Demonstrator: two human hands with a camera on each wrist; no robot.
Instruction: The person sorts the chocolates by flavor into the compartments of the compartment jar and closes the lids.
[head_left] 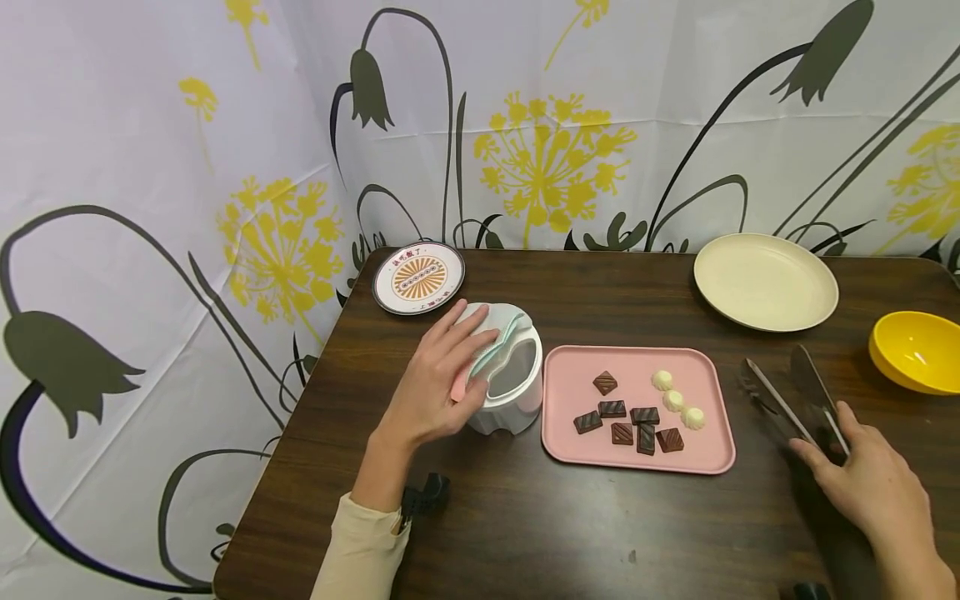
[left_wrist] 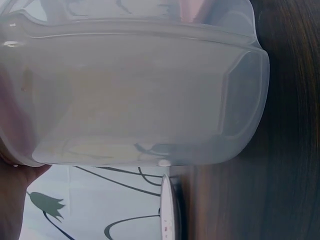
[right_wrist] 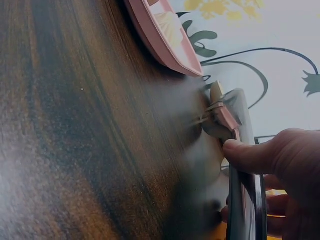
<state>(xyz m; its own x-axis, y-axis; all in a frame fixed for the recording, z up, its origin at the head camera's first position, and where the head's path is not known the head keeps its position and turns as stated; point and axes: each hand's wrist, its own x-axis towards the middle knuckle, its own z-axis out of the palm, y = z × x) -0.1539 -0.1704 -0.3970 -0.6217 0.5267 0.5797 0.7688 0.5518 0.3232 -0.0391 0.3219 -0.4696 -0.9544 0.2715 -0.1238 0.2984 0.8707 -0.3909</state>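
My left hand [head_left: 438,379] grips a round white container [head_left: 517,407], its fingers spread over the top and the thumb at the near side. A pale green curved edge [head_left: 498,346] runs across that top beside an opening. In the left wrist view the container's cloudy, see-through wall [left_wrist: 130,95] fills most of the picture. Metal tongs [head_left: 783,400] are held in my right hand [head_left: 873,479], their two arms spread apart and nothing between the tips. The right wrist view has my thumb along the tongs' handle [right_wrist: 245,200], low over the table.
Between the hands lies a pink tray [head_left: 558,446] with several brown chocolates [head_left: 622,433] and 3 white ones [head_left: 673,401]. Behind stand a patterned plate [head_left: 419,277] and a cream plate [head_left: 765,282]. At far right is a yellow bowl [head_left: 918,354]. A printed curtain [head_left: 525,67] hangs behind the table.
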